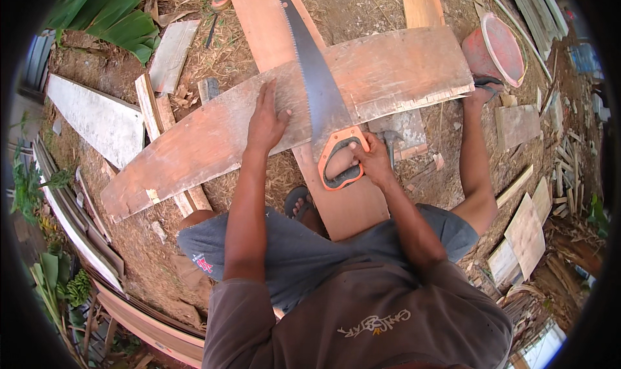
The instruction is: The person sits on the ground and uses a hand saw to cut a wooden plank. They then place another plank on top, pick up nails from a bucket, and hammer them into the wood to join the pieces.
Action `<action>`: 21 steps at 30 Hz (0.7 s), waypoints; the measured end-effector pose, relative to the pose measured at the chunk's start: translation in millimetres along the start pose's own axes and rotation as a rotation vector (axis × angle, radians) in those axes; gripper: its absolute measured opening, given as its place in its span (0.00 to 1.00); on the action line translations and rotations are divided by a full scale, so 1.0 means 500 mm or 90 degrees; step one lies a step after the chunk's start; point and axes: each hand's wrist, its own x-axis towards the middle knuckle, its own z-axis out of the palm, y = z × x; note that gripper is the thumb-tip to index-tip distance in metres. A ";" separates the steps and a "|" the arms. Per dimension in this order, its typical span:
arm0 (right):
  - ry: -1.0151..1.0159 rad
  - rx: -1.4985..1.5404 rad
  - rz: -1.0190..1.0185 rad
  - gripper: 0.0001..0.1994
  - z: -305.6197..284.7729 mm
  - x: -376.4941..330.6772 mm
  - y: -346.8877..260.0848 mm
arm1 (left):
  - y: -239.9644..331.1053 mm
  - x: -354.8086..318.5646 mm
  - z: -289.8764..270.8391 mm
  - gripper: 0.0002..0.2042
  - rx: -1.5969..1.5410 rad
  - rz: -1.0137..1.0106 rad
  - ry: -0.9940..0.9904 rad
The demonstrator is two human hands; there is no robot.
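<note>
A long weathered wooden board lies crosswise in front of me, tapering to its left end and with a splintered near edge at the right. My left hand rests flat on it, fingers stretched out. In my right hand is the orange and black handle of a handsaw. Its blade crosses over the board, toothed edge to the left and tip pointing away from me. Whether the teeth touch the wood I cannot tell. A smoother plank runs beneath the board, from near my legs to the far side.
A reddish bucket stands tilted at the far right, beside my sandaled foot. A hammer lies just right of the saw handle. Far left are a tape measure and a white board. Wood offcuts litter the right.
</note>
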 end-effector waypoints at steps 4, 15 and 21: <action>0.005 -0.016 0.035 0.16 0.003 0.002 -0.008 | 0.016 0.001 0.000 0.40 0.040 -0.028 -0.024; 0.008 -0.020 0.064 0.15 0.004 0.004 -0.017 | 0.042 0.006 0.021 0.43 0.161 -0.026 -0.041; 0.004 0.014 0.076 0.16 0.005 0.005 -0.012 | 0.063 0.008 0.036 0.47 0.246 -0.012 -0.074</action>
